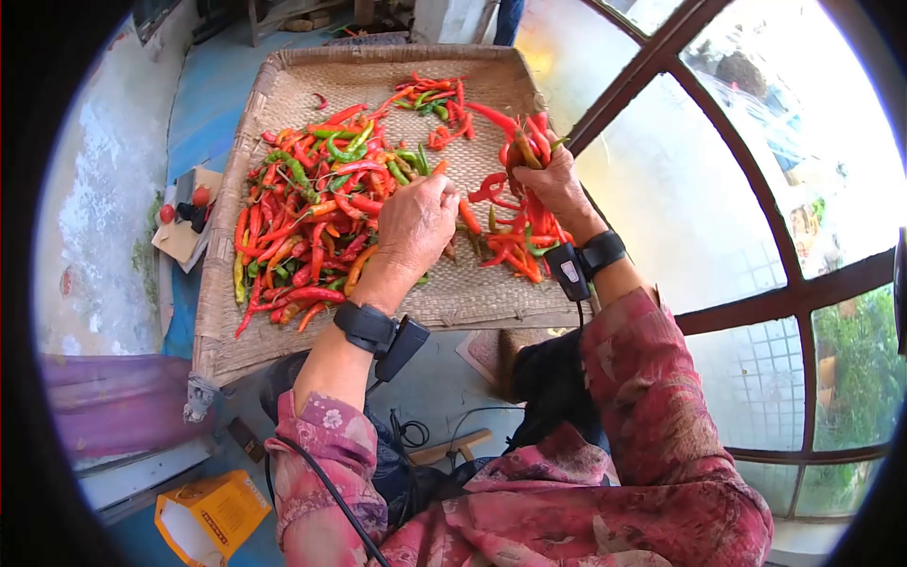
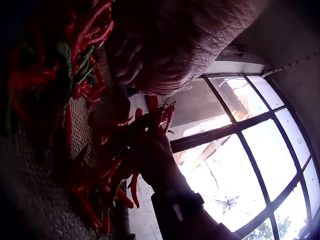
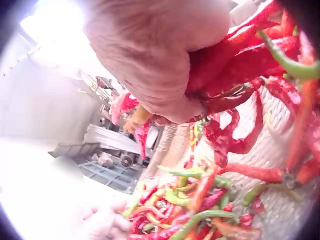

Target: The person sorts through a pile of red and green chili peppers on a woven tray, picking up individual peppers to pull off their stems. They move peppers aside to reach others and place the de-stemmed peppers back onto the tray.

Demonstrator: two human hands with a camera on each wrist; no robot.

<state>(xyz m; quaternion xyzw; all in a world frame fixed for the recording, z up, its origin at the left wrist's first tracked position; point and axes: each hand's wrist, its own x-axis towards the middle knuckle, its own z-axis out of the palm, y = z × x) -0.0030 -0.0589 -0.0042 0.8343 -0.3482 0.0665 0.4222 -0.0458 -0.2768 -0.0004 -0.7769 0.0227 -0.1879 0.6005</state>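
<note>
My right hand (image 1: 556, 189) grips a bunch of red chili peppers (image 3: 225, 65) above the right side of a woven tray (image 1: 510, 298), and their tips stick out on both sides of the fingers. Over the middle of the tray is my left hand (image 1: 416, 227), its fingers curled, with the orange end of a chili pepper (image 1: 440, 167) showing at the fingertips. Left of it lies a big heap of red, orange and green chili peppers (image 1: 312, 203). Below the right hand sits a smaller pile of red chili peppers (image 1: 520, 248).
A small group of red and green chili peppers (image 1: 439, 99) lies at the tray's far side. A framed window (image 1: 699, 180) runs along the right. An orange box (image 1: 213, 515) stands on the floor at lower left, and cables (image 1: 411, 430) hang under the tray.
</note>
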